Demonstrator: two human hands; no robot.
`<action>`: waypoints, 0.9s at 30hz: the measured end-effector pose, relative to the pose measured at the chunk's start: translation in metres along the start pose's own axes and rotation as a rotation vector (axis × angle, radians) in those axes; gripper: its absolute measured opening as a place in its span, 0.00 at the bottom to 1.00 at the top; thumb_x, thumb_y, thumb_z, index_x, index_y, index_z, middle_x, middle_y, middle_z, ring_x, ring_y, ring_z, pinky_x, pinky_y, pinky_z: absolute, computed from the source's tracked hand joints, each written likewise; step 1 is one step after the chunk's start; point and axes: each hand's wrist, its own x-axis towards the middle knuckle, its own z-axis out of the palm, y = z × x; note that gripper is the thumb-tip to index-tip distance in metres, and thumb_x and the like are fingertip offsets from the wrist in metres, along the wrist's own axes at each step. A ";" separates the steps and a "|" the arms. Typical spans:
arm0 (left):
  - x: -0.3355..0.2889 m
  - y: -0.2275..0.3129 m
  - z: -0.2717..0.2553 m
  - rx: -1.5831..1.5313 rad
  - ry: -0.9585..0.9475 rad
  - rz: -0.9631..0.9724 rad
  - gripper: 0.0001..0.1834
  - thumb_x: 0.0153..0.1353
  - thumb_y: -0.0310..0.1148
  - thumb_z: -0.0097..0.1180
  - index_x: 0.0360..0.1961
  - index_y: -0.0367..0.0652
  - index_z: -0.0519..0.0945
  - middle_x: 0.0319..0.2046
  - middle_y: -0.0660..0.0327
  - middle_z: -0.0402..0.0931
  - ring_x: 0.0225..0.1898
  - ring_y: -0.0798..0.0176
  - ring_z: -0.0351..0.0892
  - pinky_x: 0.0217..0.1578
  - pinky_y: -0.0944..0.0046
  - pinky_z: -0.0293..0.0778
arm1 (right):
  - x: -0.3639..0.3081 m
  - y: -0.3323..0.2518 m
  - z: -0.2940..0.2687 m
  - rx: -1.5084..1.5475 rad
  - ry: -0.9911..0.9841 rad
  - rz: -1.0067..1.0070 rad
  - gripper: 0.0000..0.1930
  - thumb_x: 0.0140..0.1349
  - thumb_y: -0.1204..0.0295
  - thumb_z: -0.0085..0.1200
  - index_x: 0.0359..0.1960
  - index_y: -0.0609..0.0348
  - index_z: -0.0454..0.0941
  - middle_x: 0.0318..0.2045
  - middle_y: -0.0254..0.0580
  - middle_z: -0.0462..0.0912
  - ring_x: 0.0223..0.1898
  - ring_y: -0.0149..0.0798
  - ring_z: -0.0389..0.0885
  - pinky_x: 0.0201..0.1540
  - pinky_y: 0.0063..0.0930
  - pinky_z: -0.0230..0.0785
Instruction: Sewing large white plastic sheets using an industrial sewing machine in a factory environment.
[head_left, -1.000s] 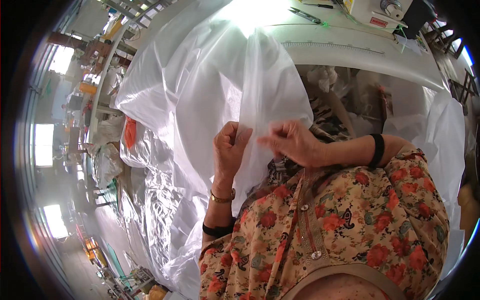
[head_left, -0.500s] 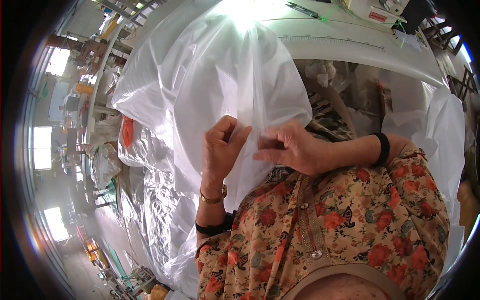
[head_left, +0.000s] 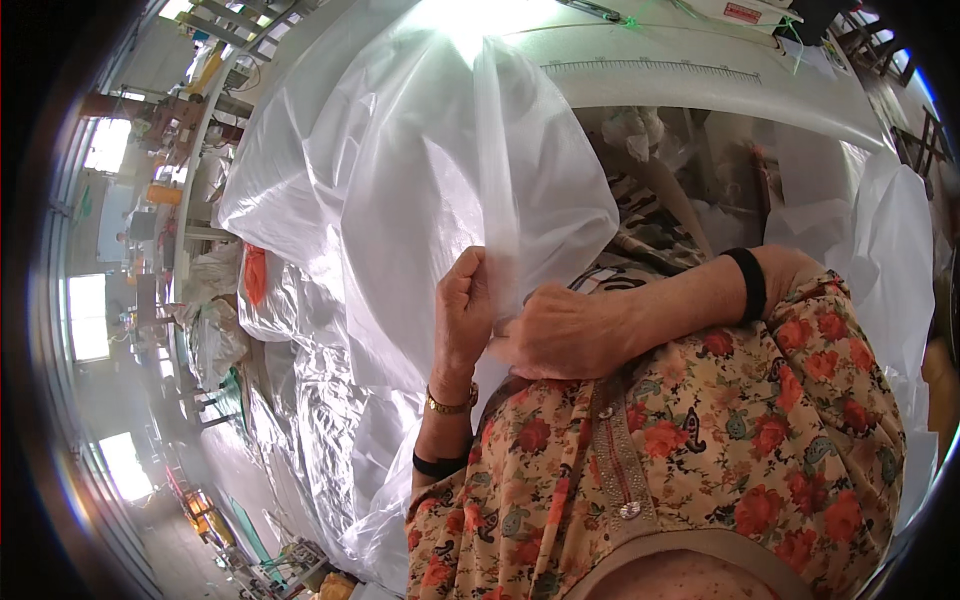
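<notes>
One white sheet (head_left: 395,210) drapes before you. Your left hand (head_left: 464,312) pinches it; your right hand (head_left: 568,332) curls just beside, grasp hidden, can't tell.

Markings on the ruler scale (head_left: 655,68) and red label (head_left: 742,12) are unreadable.

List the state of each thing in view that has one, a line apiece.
Left hand: closed, pinching the sheeting
Right hand: fingers curled; grip hidden
Translucent white sheeting: spread in loose folds
Shiny silvery sheeting: crumpled
Gold-coloured wristwatch: fastened around left wrist
Black band: worn around right arm
</notes>
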 end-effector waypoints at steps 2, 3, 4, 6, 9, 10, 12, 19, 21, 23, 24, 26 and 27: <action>-0.002 0.001 -0.001 -0.049 0.017 -0.088 0.11 0.69 0.33 0.50 0.35 0.36 0.76 0.24 0.70 0.70 0.27 0.78 0.64 0.28 0.74 0.64 | 0.001 -0.002 -0.001 -0.005 -0.041 0.003 0.09 0.56 0.71 0.53 0.27 0.66 0.74 0.21 0.50 0.78 0.25 0.50 0.81 0.28 0.41 0.71; -0.002 0.002 -0.001 -0.136 0.009 -0.096 0.11 0.69 0.34 0.51 0.34 0.36 0.76 0.25 0.70 0.72 0.27 0.78 0.65 0.28 0.75 0.64 | 0.002 -0.003 -0.002 -0.012 -0.082 0.009 0.08 0.55 0.72 0.53 0.27 0.67 0.74 0.22 0.51 0.78 0.26 0.49 0.81 0.29 0.41 0.71; -0.003 0.002 0.000 -0.222 0.001 -0.106 0.12 0.69 0.36 0.52 0.34 0.37 0.76 0.26 0.70 0.73 0.27 0.78 0.66 0.28 0.76 0.64 | 0.003 -0.004 0.000 -0.009 -0.082 0.009 0.08 0.55 0.72 0.53 0.27 0.67 0.74 0.22 0.51 0.78 0.26 0.49 0.81 0.29 0.41 0.71; -0.003 0.002 0.001 -0.257 0.013 -0.104 0.11 0.68 0.35 0.54 0.33 0.38 0.77 0.26 0.70 0.73 0.27 0.79 0.66 0.28 0.76 0.64 | 0.005 -0.004 0.001 -0.022 -0.055 -0.063 0.09 0.56 0.72 0.52 0.27 0.67 0.74 0.25 0.51 0.79 0.28 0.48 0.82 0.30 0.41 0.72; 0.004 0.004 0.006 -0.324 0.002 -0.112 0.09 0.66 0.33 0.56 0.32 0.39 0.77 0.25 0.72 0.74 0.26 0.81 0.66 0.27 0.78 0.63 | 0.002 -0.006 -0.009 -0.013 -0.126 -0.057 0.10 0.58 0.70 0.51 0.27 0.68 0.74 0.28 0.51 0.80 0.30 0.47 0.82 0.31 0.40 0.73; 0.003 0.002 0.003 -0.347 0.012 -0.143 0.08 0.65 0.33 0.57 0.31 0.41 0.77 0.24 0.72 0.74 0.25 0.82 0.66 0.26 0.78 0.63 | 0.001 -0.002 -0.010 -0.008 -0.133 -0.063 0.10 0.58 0.70 0.51 0.27 0.68 0.74 0.28 0.51 0.80 0.30 0.47 0.82 0.31 0.40 0.73; 0.005 -0.007 -0.002 -0.386 0.051 -0.177 0.07 0.64 0.31 0.58 0.30 0.41 0.78 0.22 0.73 0.73 0.24 0.82 0.65 0.25 0.79 0.62 | -0.006 0.011 -0.015 0.073 -0.047 -0.100 0.11 0.61 0.67 0.51 0.30 0.66 0.74 0.30 0.48 0.80 0.31 0.48 0.81 0.31 0.38 0.73; 0.014 0.013 -0.061 0.011 0.169 -0.018 0.08 0.61 0.27 0.61 0.25 0.40 0.79 0.18 0.76 0.67 0.20 0.82 0.60 0.20 0.77 0.56 | -0.071 0.086 -0.026 -0.318 0.863 0.536 0.14 0.56 0.65 0.62 0.35 0.60 0.71 0.28 0.45 0.75 0.30 0.48 0.76 0.35 0.38 0.70; 0.019 0.035 -0.078 0.292 0.185 0.186 0.08 0.60 0.26 0.61 0.25 0.36 0.78 0.16 0.73 0.65 0.20 0.81 0.60 0.20 0.76 0.56 | -0.085 0.096 -0.005 -0.081 0.859 0.907 0.12 0.59 0.68 0.59 0.36 0.62 0.72 0.27 0.45 0.76 0.29 0.45 0.75 0.34 0.36 0.69; 0.020 0.056 -0.072 0.380 0.172 0.243 0.08 0.59 0.24 0.62 0.25 0.35 0.77 0.17 0.73 0.68 0.21 0.81 0.60 0.22 0.77 0.58 | -0.099 0.112 0.016 0.087 0.695 0.960 0.11 0.61 0.69 0.57 0.36 0.63 0.73 0.28 0.44 0.77 0.29 0.41 0.74 0.35 0.33 0.69; 0.017 0.061 -0.066 0.431 0.173 0.301 0.07 0.57 0.23 0.63 0.25 0.35 0.77 0.17 0.72 0.68 0.21 0.80 0.62 0.22 0.77 0.59 | -0.100 0.114 0.020 0.269 0.510 0.977 0.09 0.63 0.70 0.55 0.37 0.64 0.73 0.29 0.43 0.78 0.29 0.37 0.73 0.35 0.31 0.69; 0.013 0.064 -0.047 0.427 0.135 0.337 0.06 0.54 0.20 0.64 0.25 0.35 0.77 0.18 0.68 0.70 0.22 0.78 0.65 0.23 0.75 0.62 | -0.092 0.098 0.018 0.432 0.610 0.850 0.09 0.64 0.70 0.54 0.38 0.64 0.74 0.29 0.40 0.78 0.29 0.32 0.72 0.35 0.29 0.68; 0.012 0.064 -0.040 0.419 0.077 0.314 0.06 0.54 0.20 0.63 0.25 0.35 0.77 0.20 0.67 0.71 0.22 0.77 0.65 0.23 0.74 0.63 | -0.087 0.087 0.015 0.595 0.707 0.725 0.09 0.66 0.70 0.53 0.39 0.64 0.75 0.29 0.37 0.78 0.30 0.27 0.70 0.35 0.26 0.67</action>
